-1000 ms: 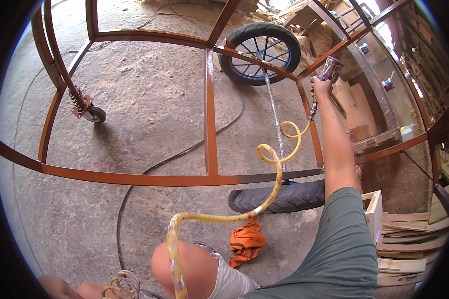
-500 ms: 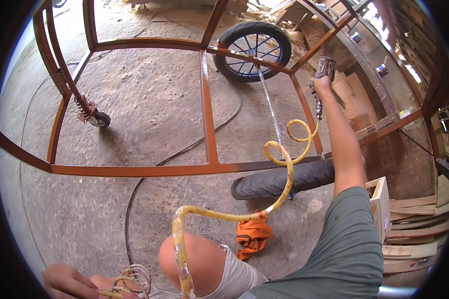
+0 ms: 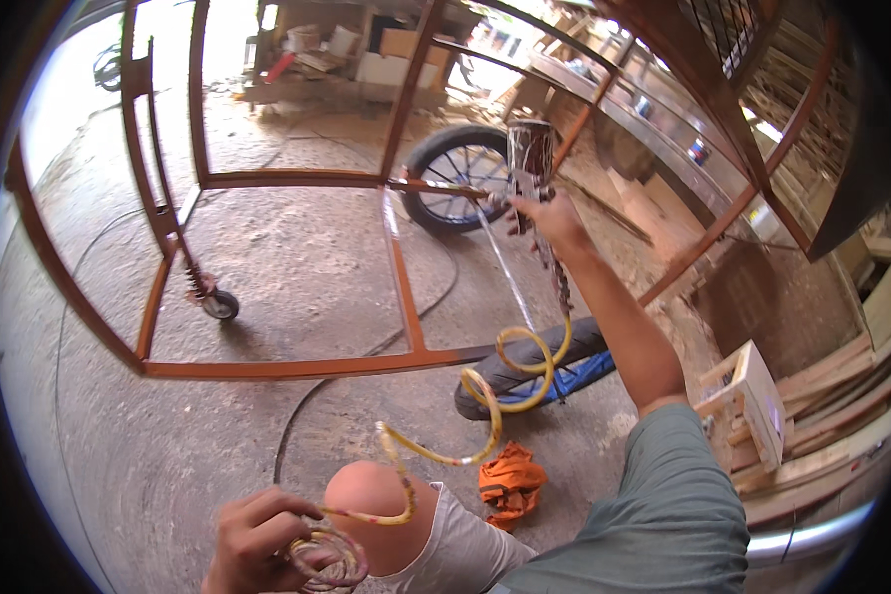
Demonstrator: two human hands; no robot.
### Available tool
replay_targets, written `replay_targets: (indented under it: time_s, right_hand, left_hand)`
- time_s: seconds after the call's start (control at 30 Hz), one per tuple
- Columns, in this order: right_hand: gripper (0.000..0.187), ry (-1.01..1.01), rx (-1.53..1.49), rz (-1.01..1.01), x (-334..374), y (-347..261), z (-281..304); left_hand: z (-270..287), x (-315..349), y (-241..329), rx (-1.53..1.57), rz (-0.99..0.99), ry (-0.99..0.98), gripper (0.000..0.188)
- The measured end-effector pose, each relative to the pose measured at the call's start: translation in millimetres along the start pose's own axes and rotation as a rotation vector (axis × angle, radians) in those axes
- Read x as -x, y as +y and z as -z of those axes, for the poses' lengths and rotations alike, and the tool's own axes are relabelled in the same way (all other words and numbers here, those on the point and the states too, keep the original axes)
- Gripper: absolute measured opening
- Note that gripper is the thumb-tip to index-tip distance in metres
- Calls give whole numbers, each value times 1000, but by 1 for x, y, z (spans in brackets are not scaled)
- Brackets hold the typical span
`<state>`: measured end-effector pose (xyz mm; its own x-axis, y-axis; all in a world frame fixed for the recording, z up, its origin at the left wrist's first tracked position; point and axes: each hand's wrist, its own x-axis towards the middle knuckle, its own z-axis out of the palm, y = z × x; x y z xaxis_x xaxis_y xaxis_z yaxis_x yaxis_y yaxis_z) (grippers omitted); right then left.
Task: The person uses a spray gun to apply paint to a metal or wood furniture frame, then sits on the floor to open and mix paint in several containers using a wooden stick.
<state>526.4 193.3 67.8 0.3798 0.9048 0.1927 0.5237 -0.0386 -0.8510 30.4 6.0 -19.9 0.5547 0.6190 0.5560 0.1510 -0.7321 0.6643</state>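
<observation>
Nearest, at the lower left, the left hand had its fingers closed about a gathered coil of yellow hose; part of that grip was hidden. The hose crossed the right side of the person's bare knee and ran in loose loops toward the right. An orange cloth lay crumpled on the floor to the right of the knee.

Beyond it lay the near wheel, its tyre partly covered by hose loops. To its left ran the near rail of a red-brown metal frame, with a small caster at the far left.

Farther off, right of centre, the right hand was extended, fingers clamped on the spray gun, its stained cup uppermost. The far wheel stood behind and left of the gun. Contact between gun and frame could not be confirmed; no spray was visible, and trigger pressure could not be told.

The step in hand was judged to be positioning the gun while managing its hose. The next move was judged to call for hose slack and clearance from both tyres.
</observation>
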Motion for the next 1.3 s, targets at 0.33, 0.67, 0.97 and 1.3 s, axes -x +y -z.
replay_targets:
  time_s: [0.33,0.67,0.97,1.3]
  right_hand:
    - [24,-396,-47,24,154,-61,-116]
    - [21,-695,-69,46,255,-72,-180]
    - [25,-797,-193,-5,294,-51,-222]
    - [38,-768,-80,47,311,-55,-245]
  left_hand:
    - [20,44,11,-98,295,-591,12]
    - [37,96,29,-216,527,-701,29]
    - [44,107,45,-175,689,-861,37]
    - [42,118,48,-144,853,-827,34]
